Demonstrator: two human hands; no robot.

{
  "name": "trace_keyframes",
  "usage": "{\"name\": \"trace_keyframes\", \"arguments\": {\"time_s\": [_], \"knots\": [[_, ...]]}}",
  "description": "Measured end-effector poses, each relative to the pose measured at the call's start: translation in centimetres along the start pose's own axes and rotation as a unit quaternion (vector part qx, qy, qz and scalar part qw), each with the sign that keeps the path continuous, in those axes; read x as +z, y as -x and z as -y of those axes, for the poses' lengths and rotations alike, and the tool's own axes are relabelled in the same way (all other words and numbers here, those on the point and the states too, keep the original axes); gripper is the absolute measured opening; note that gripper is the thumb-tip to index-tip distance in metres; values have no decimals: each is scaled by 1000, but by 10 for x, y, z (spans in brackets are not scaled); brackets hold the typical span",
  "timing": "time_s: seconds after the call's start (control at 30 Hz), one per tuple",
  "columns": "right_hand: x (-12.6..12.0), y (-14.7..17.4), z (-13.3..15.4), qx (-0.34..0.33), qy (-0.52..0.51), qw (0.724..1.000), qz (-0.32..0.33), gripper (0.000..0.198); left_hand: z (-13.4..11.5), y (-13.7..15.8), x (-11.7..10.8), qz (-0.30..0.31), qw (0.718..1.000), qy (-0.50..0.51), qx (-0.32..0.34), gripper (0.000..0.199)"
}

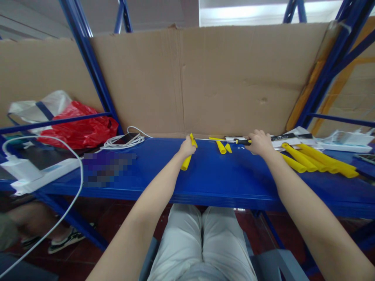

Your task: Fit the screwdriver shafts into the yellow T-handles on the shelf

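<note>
My left hand (188, 147) is closed around a yellow plastic tube-shaped piece (186, 163), whose wider lower end sticks out below the fingers. In my right hand (260, 142) is a screwdriver (242, 142) with a black and yellow handle. Its long thin metal shaft runs level to the left, toward the upper part of the yellow piece; whether the tip touches it is too small to tell. Another yellow piece (221, 147) lies on the blue table behind the shaft, with a small yellow part (228, 148) beside it. Tiny pale bits (240, 148) lie near the screwdriver handle.
Several yellow pieces (319, 159) lie at the right on the blue table (222, 175). A power strip (345, 145) is behind them. Left are a coiled white cable (123, 141), a red bag (79, 125) and another power strip (47, 175). Cardboard (222, 78) stands behind. Someone's leg (38, 218) shows lower left.
</note>
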State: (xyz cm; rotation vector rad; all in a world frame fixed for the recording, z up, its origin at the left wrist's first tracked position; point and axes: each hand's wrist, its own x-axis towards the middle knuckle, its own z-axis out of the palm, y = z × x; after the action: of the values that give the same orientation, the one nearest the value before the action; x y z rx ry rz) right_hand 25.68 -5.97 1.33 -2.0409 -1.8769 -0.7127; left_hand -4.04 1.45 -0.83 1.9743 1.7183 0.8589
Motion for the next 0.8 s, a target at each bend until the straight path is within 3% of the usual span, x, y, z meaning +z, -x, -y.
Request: {"name": "trace_keyframes", "arguments": {"time_s": [0.17,0.3,0.47,0.63,0.8], "knots": [[-7,1,8,64,-19,996,53,41,2,-2,1,-12,1000,-8,6,37],[-4,0,5,25,-28,995,90,44,3,-3,0,-18,1000,-17,-7,37],[0,-3,-2,-18,-44,995,89,40,4,-4,1,-20,1000,-17,-10,37],[-3,-3,-2,-12,-10,998,69,32,2,-1,1,-23,999,-25,3,37],[-5,0,3,27,-8,996,88,39,1,0,0,-17,999,-36,5,37]]}}
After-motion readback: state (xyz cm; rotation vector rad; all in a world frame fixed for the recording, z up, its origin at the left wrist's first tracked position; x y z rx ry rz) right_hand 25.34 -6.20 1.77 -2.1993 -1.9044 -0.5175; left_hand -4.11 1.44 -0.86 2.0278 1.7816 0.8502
